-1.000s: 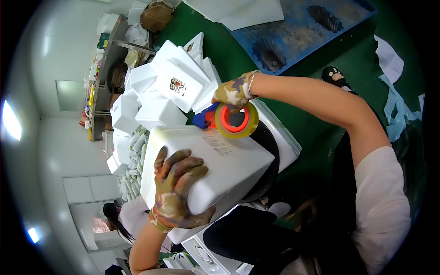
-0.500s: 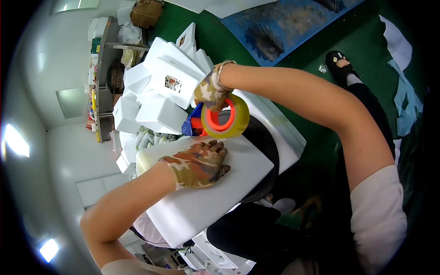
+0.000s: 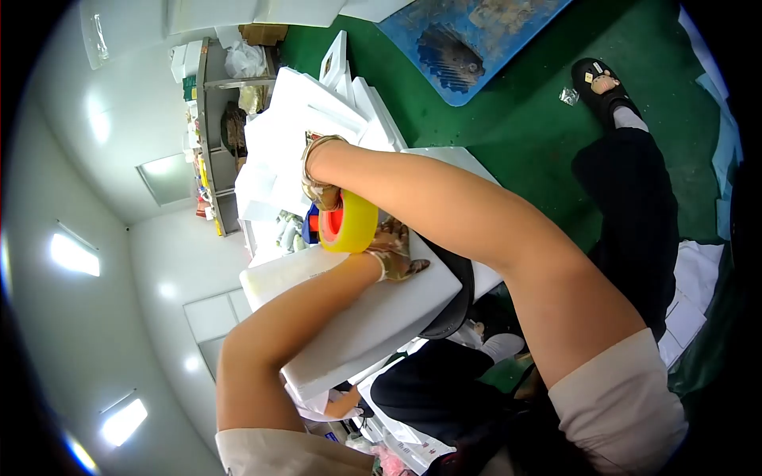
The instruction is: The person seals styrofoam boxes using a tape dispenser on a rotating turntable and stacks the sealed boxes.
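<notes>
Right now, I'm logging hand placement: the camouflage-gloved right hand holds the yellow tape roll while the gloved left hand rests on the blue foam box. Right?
One fix: the head view shows the foam box is white, not blue. The left hand does rest on it.

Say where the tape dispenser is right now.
In the head view, the tape dispenser is just left of centre, held in the right hand, beside the left hand and near the upper edge of the white foam box.
</notes>
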{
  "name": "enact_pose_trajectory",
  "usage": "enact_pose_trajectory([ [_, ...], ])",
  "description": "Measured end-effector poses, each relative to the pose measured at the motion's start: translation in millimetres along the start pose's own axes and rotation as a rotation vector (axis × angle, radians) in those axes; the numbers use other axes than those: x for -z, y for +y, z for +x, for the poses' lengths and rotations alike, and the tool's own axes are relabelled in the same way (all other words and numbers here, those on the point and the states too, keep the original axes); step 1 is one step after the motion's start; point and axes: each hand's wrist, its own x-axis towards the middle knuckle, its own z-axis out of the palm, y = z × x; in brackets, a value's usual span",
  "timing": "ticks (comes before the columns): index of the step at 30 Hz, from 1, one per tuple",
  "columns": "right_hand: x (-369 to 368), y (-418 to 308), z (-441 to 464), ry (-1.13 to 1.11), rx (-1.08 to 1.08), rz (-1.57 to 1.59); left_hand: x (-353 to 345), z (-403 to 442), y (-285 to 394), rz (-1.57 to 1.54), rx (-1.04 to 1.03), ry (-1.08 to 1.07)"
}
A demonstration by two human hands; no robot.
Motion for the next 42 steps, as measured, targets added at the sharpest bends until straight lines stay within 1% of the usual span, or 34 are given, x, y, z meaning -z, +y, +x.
enact_pose_trajectory([
  [1, -0.3, -1.5, -1.4, 0.003, 0.005, 0.000, 28.1, -28.2, 22.5, 0.278, 0.015, -0.024],
  [2, -0.2, -2.6, -3.5, 0.008, 0.012, 0.002, 43.8, -48.0, 31.2, 0.555, 0.031, -0.051],
  [3, 0.0, -4.2, -4.4, 0.011, 0.014, 0.002, 48.3, -63.9, 27.7, 0.582, -0.023, -0.029],
  [4, -1.5, -5.1, -6.2, 0.014, 0.017, 0.006, 65.6, -81.3, 28.8, 0.582, -0.017, -0.034],
  [6, -2.6, -6.5, -10.3, 0.016, 0.022, 0.007, 104.1, -110.7, 32.3, 0.317, 0.062, -0.195],
  [7, -3.7, -6.3, -12.4, 0.018, 0.023, 0.001, 103.6, -122.4, 26.7, 0.312, 0.065, -0.188],
  [9, -4.8, -7.3, -15.4, 0.018, 0.025, 0.001, 99.6, -148.1, 14.1, 0.496, -0.076, -0.055],
  [11, -8.1, -10.2, -18.3, 0.018, 0.030, 0.003, 118.2, -185.7, 1.9, 0.428, 0.020, -0.106],
  [12, -9.7, -10.7, -19.9, 0.015, 0.030, 0.001, 142.6, -215.0, 15.7, 0.459, 0.079, -0.108],
  [13, -10.4, -11.3, -20.7, 0.012, 0.030, 0.000, 157.7, -245.1, 27.0, 0.300, 0.223, 0.079],
  [14, -11.4, -13.1, -21.6, 0.012, 0.032, -0.002, 163.6, -271.1, 13.5, 0.175, 0.248, 0.213],
  [15, -11.1, -13.7, -22.0, 0.015, 0.037, -0.010, 167.2, -303.3, 13.7, 0.225, 0.269, 0.375],
  [16, -11.4, -14.7, -22.8, 0.013, 0.039, -0.013, 175.5, -328.0, 16.9, 0.156, 0.393, 0.317],
  [18, -9.7, -16.3, -26.8, 0.018, 0.033, -0.018, 148.5, -350.0, 9.3, 0.212, 0.010, 0.621],
  [19, -8.9, -16.6, -29.4, 0.023, 0.032, -0.019, 132.7, -353.3, 21.4, 0.092, -0.022, 0.524],
  [20, -9.4, -19.3, -31.5, 0.026, 0.024, -0.017, 119.9, -341.9, 33.1, 0.212, -0.103, 0.372],
  [21, -7.6, -24.7, -35.3, 0.040, 0.010, -0.012, 96.6, -330.0, 30.3, 0.166, -0.214, 0.483],
  [22, -3.1, -35.1, -47.0, 0.039, -0.134, 0.042, 72.8, -317.3, 20.6, 0.122, -0.329, 0.594],
  [24, 3.1, -44.5, -53.2, -0.043, -0.178, 0.118, 61.3, -305.4, 3.7, 0.032, -0.393, 0.751],
  [25, -4.4, -45.0, -49.1, -0.010, -0.210, 0.184, 58.8, -303.4, 2.3, 0.035, -0.391, 0.825],
  [26, -10.2, -46.0, -53.8, -0.033, -0.223, 0.173, 57.0, -299.7, 3.2, -0.007, -0.406, 0.906],
  [28, -11.6, -58.8, -73.7, -0.118, -0.149, 0.101, 53.6, -293.8, 1.0, -0.085, -0.323, 0.992],
  [29, -23.9, -55.9, -91.4, -0.187, -0.163, 0.142, 56.6, -289.5, -4.0, -0.091, -0.251, 1.055],
  [30, -38.4, -50.0, -116.5, -0.259, -0.180, 0.185, 63.0, -283.8, -5.3, -0.111, -0.111, 1.057],
  [32, -29.1, -63.9, -180.1, -0.149, -0.221, 0.123, 76.9, -270.7, -22.2, -0.317, -0.062, 1.062],
  [33, -29.6, -60.4, -199.7, -0.083, -0.297, 0.139, 80.1, -268.2, -21.3, -0.320, -0.076, 1.097],
  [35, -36.5, -45.0, -216.2, 0.053, -0.465, 0.169, 83.9, -266.0, -17.2, -0.335, -0.102, 1.063],
  [36, -25.1, -40.8, -214.3, 0.114, -0.472, 0.183, 78.3, -265.6, -14.3, -0.228, -0.099, 1.138],
  [38, -16.6, -14.7, -186.3, 0.211, -0.436, 0.125, 75.7, -279.3, -5.5, -0.274, -0.142, 1.034],
  [39, -8.1, -13.6, -166.3, 0.243, -0.408, 0.130, 67.4, -278.6, -9.4, -0.221, -0.214, 1.067],
  [40, 0.8, -13.0, -140.8, 0.271, -0.373, 0.134, 65.8, -283.5, -8.8, -0.243, -0.274, 1.076],
  [42, 1.9, -8.3, -84.1, 0.247, -0.359, 0.253, 64.2, -288.9, -7.8, -0.289, -0.368, 1.115],
])
